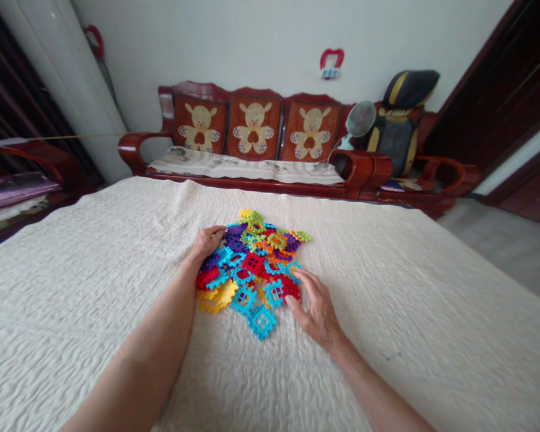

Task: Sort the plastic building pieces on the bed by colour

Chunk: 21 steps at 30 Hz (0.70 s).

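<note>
A pale wall [252,36] stands at the back of the room. In front of me a big cream quilt [409,288] is spread out flat, with wavy lines all over it. Past its far edge is a long red-brown wooden bench [360,171], and a wooden chair [459,174] stands at the bench's right end. The chair has a black and yellow pad [393,144] on it. Three brown cushions [255,129] lean on the back of the bench, and each one shows a bear. A small fan [361,119] stands near the bench's right arm.

On the quilt, between the person's two arms, is a heap of flat plastic pieces [253,262] with bumpy edges. They are blue, red, yellow, green, orange and purple, all jumbled on top of each other.

The right hand [315,309] is at the near right side of the heap. Its thumb and fingers are wide apart, with the thumb at a red piece [289,289]. The left hand [207,242] is at the far left side, its fingers bent against the purple pieces [236,231]. I can't tell if it is holding one. A blue piece [262,323] with a little window shape lies at the near tip of the heap.
</note>
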Motion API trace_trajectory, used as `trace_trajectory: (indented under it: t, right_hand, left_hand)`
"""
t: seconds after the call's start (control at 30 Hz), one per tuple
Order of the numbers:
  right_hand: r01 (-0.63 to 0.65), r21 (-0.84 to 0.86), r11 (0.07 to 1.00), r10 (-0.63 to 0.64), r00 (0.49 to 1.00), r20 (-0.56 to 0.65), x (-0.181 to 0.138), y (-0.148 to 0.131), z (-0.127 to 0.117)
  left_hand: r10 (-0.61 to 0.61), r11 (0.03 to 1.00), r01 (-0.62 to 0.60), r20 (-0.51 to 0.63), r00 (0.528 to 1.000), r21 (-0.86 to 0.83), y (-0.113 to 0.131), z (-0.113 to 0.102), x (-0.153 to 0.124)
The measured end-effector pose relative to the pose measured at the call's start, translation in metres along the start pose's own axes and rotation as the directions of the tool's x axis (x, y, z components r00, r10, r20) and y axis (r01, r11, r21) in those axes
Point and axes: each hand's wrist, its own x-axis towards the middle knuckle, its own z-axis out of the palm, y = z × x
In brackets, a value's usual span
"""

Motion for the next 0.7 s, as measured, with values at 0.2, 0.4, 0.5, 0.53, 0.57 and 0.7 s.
trace_trajectory:
  t: [0.2,0.4,0.5,0.53,0.57,0.7]
  right_hand:
    - [-0.118,0.126,0.985,0.126,0.990,-0.062,0.031,0.022,-0.003]
    - [-0.055,0.110,0.992,0.073,0.983,-0.167,0.107,0.050,0.007]
    - [0.034,0.109,0.993,-0.018,0.990,-0.143,0.126,0.052,0.018]
    - [0.064,0.101,0.993,-0.053,0.993,-0.107,0.127,0.052,0.022]
    - [0.087,0.086,0.992,-0.082,0.995,-0.064,0.127,0.052,0.026]
    - [0.123,-0.010,0.992,-0.122,0.990,0.072,0.120,0.053,0.037]
  left_hand:
    - [-0.024,0.999,0.024,-0.007,1.000,0.041,-0.003,0.003,0.001]
    - [-0.004,0.999,0.004,-0.010,1.000,0.035,-0.003,0.003,0.000]
    - [0.008,0.999,-0.007,-0.011,1.000,0.052,-0.001,0.002,-0.002]
    - [0.006,0.998,-0.005,-0.013,1.000,0.060,0.000,0.003,-0.002]
    - [0.001,0.998,0.000,-0.015,1.000,0.069,0.000,0.003,-0.003]
    - [-0.002,0.995,0.004,-0.013,1.000,0.096,0.001,0.003,-0.003]
